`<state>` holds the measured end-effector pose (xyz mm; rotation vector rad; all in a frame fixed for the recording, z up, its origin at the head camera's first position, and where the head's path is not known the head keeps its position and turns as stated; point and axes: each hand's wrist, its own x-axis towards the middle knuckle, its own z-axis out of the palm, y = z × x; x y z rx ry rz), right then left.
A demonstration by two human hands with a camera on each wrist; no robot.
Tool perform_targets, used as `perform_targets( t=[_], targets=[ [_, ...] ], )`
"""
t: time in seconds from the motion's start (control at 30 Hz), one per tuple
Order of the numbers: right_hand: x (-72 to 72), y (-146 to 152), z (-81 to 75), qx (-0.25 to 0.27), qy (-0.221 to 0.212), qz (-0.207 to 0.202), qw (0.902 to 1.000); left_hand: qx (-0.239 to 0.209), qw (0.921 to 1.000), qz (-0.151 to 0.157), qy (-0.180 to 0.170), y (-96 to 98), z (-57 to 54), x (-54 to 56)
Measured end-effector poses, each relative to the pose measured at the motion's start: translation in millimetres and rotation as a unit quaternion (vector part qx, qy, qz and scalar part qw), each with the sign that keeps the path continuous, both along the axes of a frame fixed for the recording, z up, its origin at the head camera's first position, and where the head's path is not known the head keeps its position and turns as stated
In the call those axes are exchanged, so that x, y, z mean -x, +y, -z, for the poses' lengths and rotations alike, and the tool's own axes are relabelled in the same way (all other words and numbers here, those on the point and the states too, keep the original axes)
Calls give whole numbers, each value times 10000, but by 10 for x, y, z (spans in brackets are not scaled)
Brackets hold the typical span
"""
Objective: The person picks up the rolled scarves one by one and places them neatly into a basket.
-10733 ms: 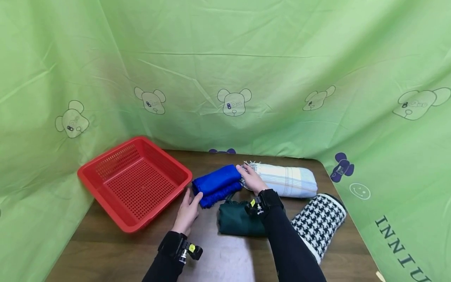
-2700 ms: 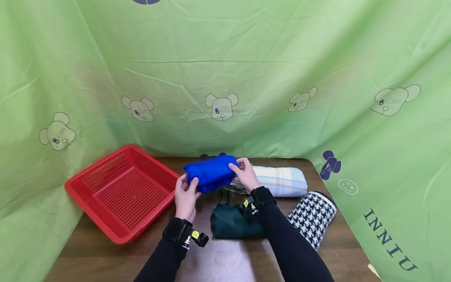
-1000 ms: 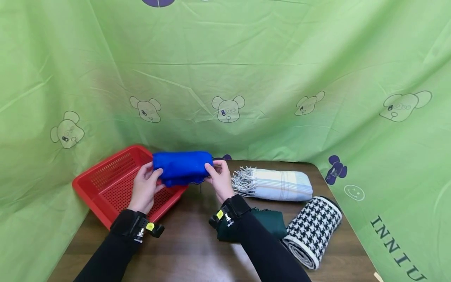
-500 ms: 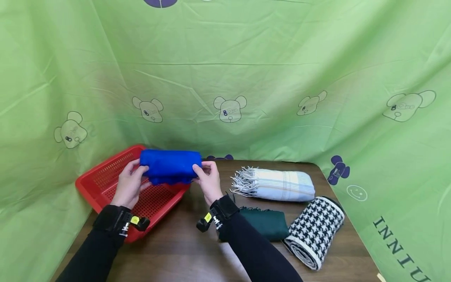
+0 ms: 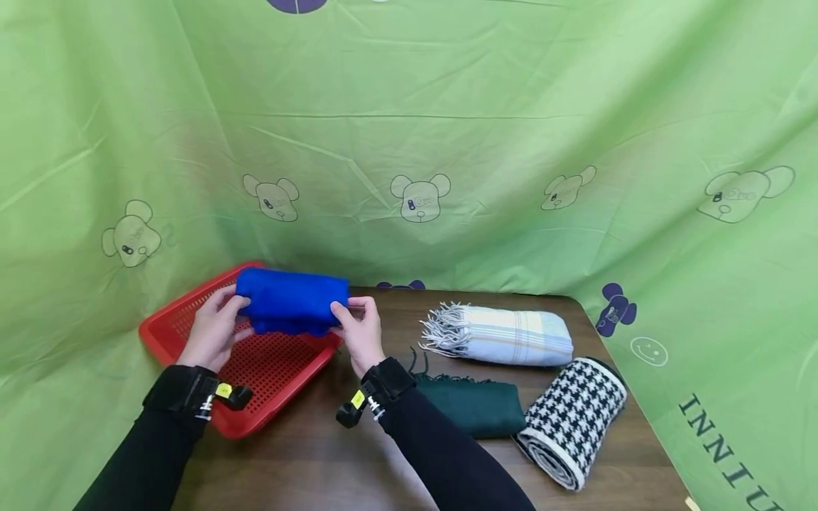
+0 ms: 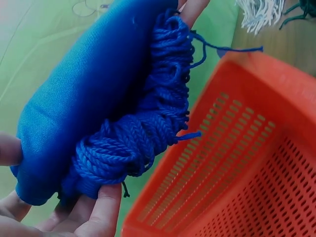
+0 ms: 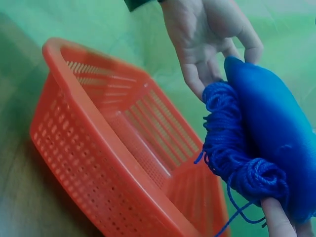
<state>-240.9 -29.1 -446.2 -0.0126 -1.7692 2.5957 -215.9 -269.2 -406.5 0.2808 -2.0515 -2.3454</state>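
Note:
A rolled blue scarf with twisted fringe hangs over the red plastic basket, held level between both hands. My left hand grips its left end, thumb on the near side. At the other end my right hand pinches the roll between thumb and fingers. In the left wrist view the fringe bunches along the underside, with a few loose strands hanging. The right wrist view has the scarf above and beside the basket's wall, apart from its rim. No other item shows inside the basket.
Right of the hands, on the brown wooden table, lie a pale plaid fringed scarf, a dark green rolled scarf and a black-and-white houndstooth roll. A green curtain surrounds the table.
The blue scarf first lay on the table between the hands. Both hands have gripped and lifted it, then carried it left over the basket, still moving slightly left in the last second.

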Motion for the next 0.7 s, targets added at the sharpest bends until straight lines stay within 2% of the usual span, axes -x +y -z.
perform_targets(
  t=[0.37, 0.7],
  targets=[
    [-57, -307, 40, 136, -109, 29, 9998, 161, 9996, -61, -211, -235, 20, 48],
    [-62, -539, 51, 57, -322, 180, 9993, 376, 9967, -247, -681, -403, 57, 111]
  ],
)
